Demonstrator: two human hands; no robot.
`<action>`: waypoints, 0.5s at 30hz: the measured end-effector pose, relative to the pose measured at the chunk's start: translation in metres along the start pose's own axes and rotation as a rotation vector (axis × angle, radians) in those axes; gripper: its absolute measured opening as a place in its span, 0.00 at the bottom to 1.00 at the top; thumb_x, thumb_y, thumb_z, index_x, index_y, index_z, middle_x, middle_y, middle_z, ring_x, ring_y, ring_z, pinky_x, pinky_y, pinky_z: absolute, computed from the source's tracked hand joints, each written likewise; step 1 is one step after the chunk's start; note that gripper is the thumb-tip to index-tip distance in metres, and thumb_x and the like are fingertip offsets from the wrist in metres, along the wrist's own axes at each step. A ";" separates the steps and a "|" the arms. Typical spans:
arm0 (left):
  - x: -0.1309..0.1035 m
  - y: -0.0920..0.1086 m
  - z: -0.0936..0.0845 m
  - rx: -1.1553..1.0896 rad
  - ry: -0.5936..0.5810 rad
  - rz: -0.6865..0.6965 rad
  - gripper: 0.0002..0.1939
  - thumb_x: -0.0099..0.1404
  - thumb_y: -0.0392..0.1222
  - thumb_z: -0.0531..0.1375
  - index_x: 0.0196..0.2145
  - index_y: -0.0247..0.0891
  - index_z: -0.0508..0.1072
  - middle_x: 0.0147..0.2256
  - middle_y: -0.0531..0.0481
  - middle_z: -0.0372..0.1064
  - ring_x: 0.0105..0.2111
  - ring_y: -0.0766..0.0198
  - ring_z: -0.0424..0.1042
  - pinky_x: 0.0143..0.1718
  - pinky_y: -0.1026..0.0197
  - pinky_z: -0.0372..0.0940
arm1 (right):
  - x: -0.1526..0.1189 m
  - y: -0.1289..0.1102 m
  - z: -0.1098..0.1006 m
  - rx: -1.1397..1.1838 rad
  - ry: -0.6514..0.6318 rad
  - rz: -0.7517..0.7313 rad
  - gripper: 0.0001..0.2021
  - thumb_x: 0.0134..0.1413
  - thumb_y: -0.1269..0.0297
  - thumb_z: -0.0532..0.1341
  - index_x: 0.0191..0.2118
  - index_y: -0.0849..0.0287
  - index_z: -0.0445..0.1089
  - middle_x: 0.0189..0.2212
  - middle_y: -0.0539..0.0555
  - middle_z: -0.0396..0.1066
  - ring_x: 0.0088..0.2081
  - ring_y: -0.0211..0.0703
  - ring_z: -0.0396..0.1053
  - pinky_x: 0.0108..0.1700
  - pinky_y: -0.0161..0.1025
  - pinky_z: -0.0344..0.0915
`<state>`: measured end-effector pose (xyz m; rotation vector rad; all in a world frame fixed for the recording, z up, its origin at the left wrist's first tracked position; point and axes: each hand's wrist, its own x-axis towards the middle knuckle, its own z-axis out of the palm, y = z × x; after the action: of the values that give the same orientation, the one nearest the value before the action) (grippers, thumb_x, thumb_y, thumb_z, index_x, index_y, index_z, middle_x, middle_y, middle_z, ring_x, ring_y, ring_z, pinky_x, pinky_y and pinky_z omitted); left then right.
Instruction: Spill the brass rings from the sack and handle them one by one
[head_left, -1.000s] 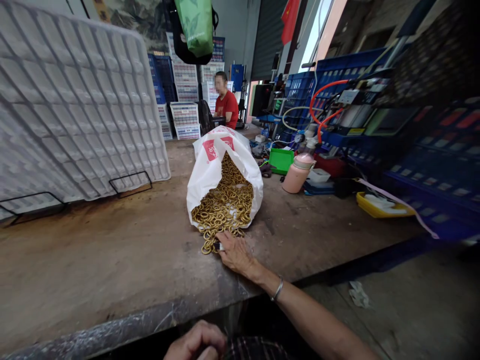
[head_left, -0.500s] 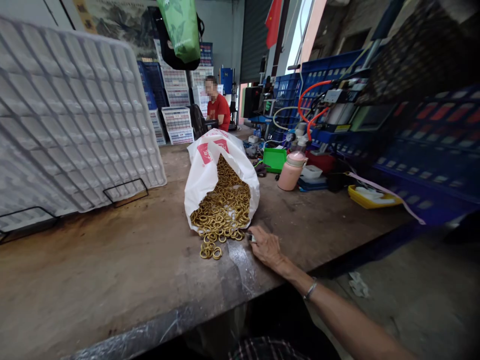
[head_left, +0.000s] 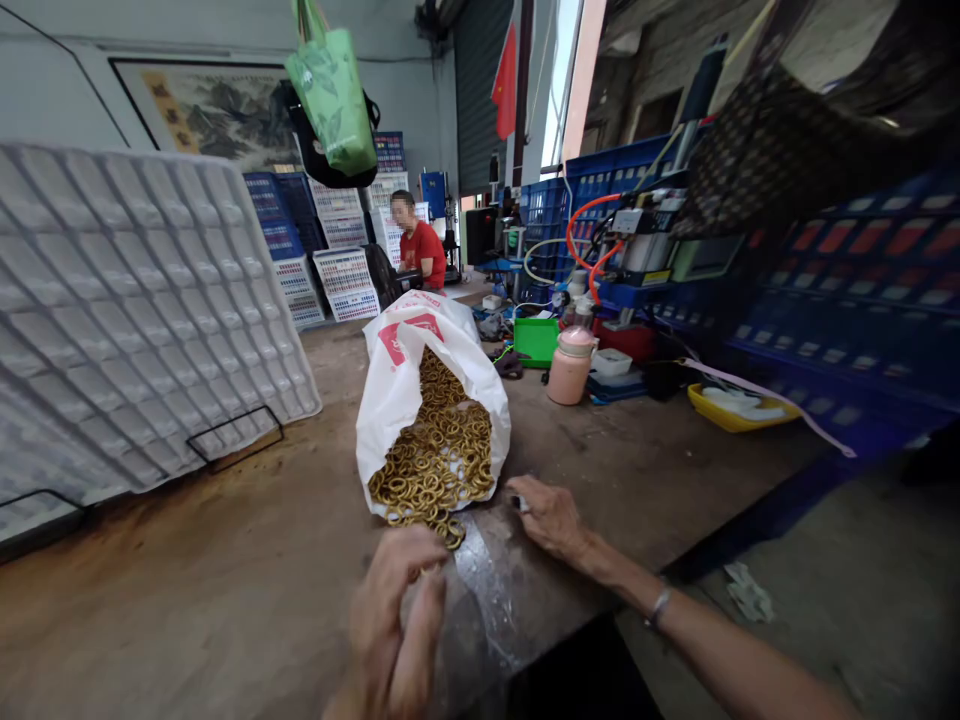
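Observation:
A white plastic bag (head_left: pixel 390 400) with red print lies on its side, its mouth facing me. Gold-coloured metal rings (head_left: pixel 442 455) fill the mouth and spill onto the table. My left hand (head_left: pixel 397 610), slightly blurred, is curled over the spilled rings in front of the bag; a bit of gold shows between thumb and fingers. To the right of the bag mouth, my right hand (head_left: pixel 553 518) rests low by the tabletop, fingers bent together. A small pale and dark thing shows at its fingertips, too small to name.
A stack of clear plastic trays (head_left: pixel 150 320) stands at left with a black wire holder (head_left: pixel 236 437). On the right are a pink bottle (head_left: pixel 570 365), a green tray (head_left: pixel 535 342) and a yellow dish (head_left: pixel 739 408). A person in red (head_left: pixel 421 250) sits beyond the table (head_left: pixel 187 600).
My left hand has come into view and reached the loose rings before the bag. My right hand stays beside the bag, slightly farther from its mouth. The view has shifted.

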<state>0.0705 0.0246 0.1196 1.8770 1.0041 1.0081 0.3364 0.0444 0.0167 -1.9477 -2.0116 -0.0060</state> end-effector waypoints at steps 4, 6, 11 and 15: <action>0.081 -0.043 0.034 0.194 0.033 0.072 0.12 0.63 0.44 0.47 0.29 0.38 0.67 0.27 0.49 0.65 0.29 0.62 0.66 0.33 0.58 0.63 | -0.008 0.048 -0.012 -0.107 0.009 0.230 0.14 0.50 0.71 0.51 0.42 0.57 0.66 0.38 0.55 0.71 0.35 0.42 0.67 0.35 0.35 0.56; 0.116 -0.068 0.052 0.323 -0.014 0.147 0.11 0.63 0.41 0.47 0.33 0.37 0.67 0.31 0.46 0.66 0.33 0.61 0.66 0.36 0.57 0.63 | -0.011 0.056 -0.010 -0.122 -0.020 0.272 0.14 0.49 0.72 0.51 0.42 0.57 0.66 0.39 0.55 0.70 0.36 0.43 0.67 0.36 0.36 0.56; 0.184 -0.101 0.096 0.601 -0.209 0.265 0.13 0.61 0.34 0.45 0.37 0.34 0.68 0.37 0.40 0.67 0.40 0.58 0.66 0.46 0.53 0.61 | -0.013 0.058 0.003 -0.075 -0.033 0.236 0.16 0.48 0.73 0.52 0.44 0.58 0.64 0.43 0.57 0.68 0.38 0.43 0.65 0.40 0.38 0.54; 0.221 -0.107 0.128 0.664 -0.315 0.275 0.11 0.60 0.37 0.51 0.38 0.35 0.70 0.41 0.40 0.67 0.45 0.54 0.64 0.47 0.50 0.59 | -0.014 0.061 0.003 -0.022 -0.009 0.235 0.18 0.47 0.74 0.51 0.45 0.57 0.63 0.44 0.57 0.67 0.40 0.44 0.64 0.41 0.39 0.53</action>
<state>0.2369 0.2296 0.0370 2.6765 0.9750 0.5141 0.3949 0.0354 -0.0032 -2.1894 -1.7823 0.0376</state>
